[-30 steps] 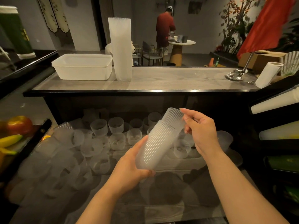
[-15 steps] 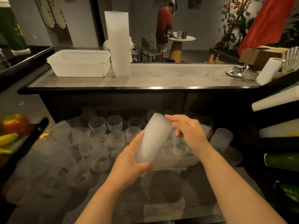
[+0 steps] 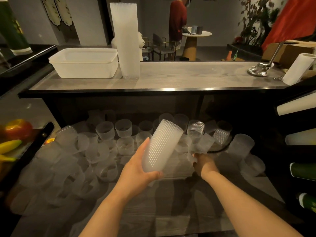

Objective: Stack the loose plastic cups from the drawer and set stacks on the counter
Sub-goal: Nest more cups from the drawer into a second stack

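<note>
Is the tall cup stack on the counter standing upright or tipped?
Upright. The tall cup stack stands on its base on the counter, beside the white tub.

Cups [image 3: 123,128] – frosted translucent plastic, ribbed. Counter [image 3: 188,76] – pale matt woodgrain, glossy black edge. Tub [image 3: 83,65] milky plastic, smooth.

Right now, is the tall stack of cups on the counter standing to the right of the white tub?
Yes, the tall stack of cups stands upright on the counter, just right of the white tub.
</note>
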A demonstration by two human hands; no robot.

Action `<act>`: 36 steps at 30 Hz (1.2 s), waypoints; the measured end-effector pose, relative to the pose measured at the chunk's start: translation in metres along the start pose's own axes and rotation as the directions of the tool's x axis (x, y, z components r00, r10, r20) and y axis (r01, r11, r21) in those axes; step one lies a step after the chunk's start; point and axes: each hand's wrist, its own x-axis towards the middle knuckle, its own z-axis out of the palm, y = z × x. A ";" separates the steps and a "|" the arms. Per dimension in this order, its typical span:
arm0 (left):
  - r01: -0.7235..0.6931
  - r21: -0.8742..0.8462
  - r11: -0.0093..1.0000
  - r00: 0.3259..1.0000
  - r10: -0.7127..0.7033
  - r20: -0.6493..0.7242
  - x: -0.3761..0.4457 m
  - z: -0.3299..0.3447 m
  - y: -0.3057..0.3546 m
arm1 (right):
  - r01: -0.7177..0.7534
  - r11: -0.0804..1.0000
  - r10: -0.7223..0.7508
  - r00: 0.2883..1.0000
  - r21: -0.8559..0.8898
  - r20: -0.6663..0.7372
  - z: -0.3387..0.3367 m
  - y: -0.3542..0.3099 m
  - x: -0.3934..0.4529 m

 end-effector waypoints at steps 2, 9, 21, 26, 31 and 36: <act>0.024 -0.025 0.999 1.000 -0.024 -0.002 0.001 -0.001 -0.002 | 0.037 0.999 -0.036 0.999 0.024 -0.022 0.000 0.002 0.001; 0.070 -0.041 0.997 0.997 -0.071 -0.010 -0.001 -0.009 -0.006 | 0.083 0.987 -0.044 0.962 0.137 -0.271 -0.034 -0.016 -0.013; 0.028 -0.012 1.000 0.999 -0.028 -0.034 -0.021 -0.023 -0.004 | 0.332 0.423 -0.238 0.939 0.843 -0.250 -0.103 -0.106 -0.075; 0.026 -0.013 1.000 0.998 -0.027 -0.052 -0.030 -0.034 -0.006 | 0.432 0.479 -0.319 0.897 0.764 -0.307 -0.102 -0.129 -0.090; 0.019 -0.014 1.000 0.996 -0.020 -0.081 -0.039 -0.045 -0.004 | 0.503 0.502 -0.388 0.858 0.704 -0.337 -0.098 -0.144 -0.096; -0.003 -0.030 1.000 0.996 0.001 -0.089 -0.046 -0.053 -0.004 | 0.547 0.527 -0.456 0.828 0.650 -0.328 -0.095 -0.158 -0.102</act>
